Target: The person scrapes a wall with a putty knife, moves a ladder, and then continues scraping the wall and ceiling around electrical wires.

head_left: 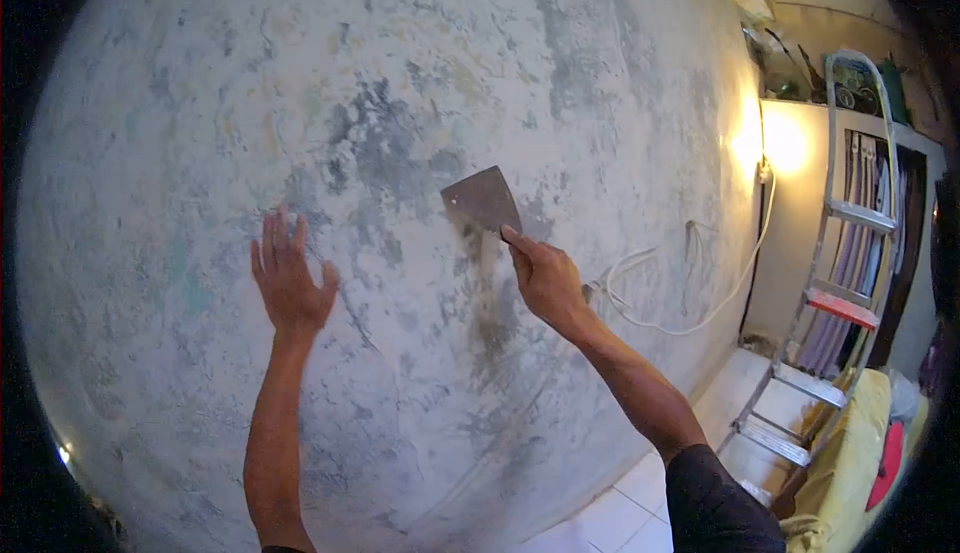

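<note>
In front of me rises a wall (230,133) with patchy white and grey plaster, scuffed and uneven. My left hand (293,278) lies against it with fingers stretched out and thumb apart, holding nothing. A scraper (485,200) with a broad, flat, dark blade is gripped by its handle in my right hand (548,278). The blade points up and to the left, over the wall's middle. Beneath the blade a dark brownish smear (488,323) runs down the plaster. Most of the scraper's handle is hidden in my fist.
A white cable (690,330) loops along the wall to a glowing lamp (768,158) at the corner. On the right stands an aluminium stepladder (862,215), beside yellow-covered furniture (852,453). Striped cloth (855,253) hangs behind the ladder. White floor tiles (615,518) show below.
</note>
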The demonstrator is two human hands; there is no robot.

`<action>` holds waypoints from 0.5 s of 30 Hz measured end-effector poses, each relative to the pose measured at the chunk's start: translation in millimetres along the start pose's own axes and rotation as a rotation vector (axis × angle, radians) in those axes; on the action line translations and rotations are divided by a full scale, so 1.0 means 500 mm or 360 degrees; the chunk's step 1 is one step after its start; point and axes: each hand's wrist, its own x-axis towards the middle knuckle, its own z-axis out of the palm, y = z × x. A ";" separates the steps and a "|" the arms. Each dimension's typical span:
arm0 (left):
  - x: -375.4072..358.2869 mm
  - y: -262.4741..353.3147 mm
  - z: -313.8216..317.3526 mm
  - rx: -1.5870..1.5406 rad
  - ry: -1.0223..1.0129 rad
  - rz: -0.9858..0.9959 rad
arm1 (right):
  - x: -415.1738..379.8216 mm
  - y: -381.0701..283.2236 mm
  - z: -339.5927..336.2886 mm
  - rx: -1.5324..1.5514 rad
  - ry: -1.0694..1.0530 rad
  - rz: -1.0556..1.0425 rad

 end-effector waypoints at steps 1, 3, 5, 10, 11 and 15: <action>0.000 0.003 -0.001 -0.0017 -0.0019 -0.0014 | 0.026 -0.004 0.008 0.0012 0.0005 -0.0024; 0.003 0.008 -0.001 -0.0051 -0.0006 0.0000 | 0.106 -0.007 0.024 0.0003 0.0117 -0.0064; 0.001 0.008 0.003 -0.0072 -0.0016 -0.0017 | 0.215 -0.049 0.010 -0.0012 0.0231 -0.0091; 0.000 0.004 0.012 -0.0132 0.0023 -0.0009 | 0.507 -0.105 -0.067 -0.0320 0.0317 -0.0516; 0.000 0.004 0.012 -0.0134 0.0032 -0.0005 | 0.501 -0.143 -0.107 -0.0231 0.0136 -0.0340; -0.005 -0.002 0.014 -0.0163 0.0039 -0.0014 | 0.432 -0.138 -0.122 -0.0327 0.0039 -0.0457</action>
